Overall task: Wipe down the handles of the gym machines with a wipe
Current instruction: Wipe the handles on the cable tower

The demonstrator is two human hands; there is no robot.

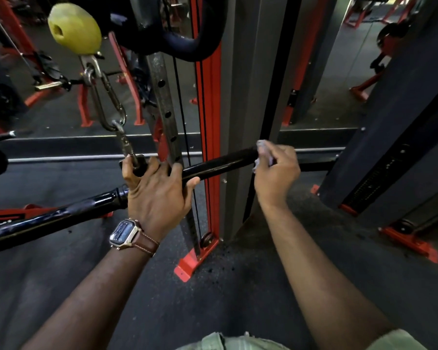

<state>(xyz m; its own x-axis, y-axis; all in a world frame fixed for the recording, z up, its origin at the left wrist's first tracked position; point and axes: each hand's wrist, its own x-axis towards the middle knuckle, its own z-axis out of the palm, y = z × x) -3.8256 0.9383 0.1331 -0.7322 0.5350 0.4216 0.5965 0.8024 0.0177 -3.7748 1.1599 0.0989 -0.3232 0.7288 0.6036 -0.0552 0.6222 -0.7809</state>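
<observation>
both hands are on the black bar: the left hand grips its middle beside the hanging clip, the right hand pinches a blurred, seemingly crumpled wipe against the bar's right part.

You see a glossy black bar, smooth, with worn paint toward its left end. Wipe: pale, crumpled, soft cloth or paper. Carabiner: dull scuffed metal. Watch: metal case, brown leather strap. Floor: matt, speckled, rubbery.
</observation>
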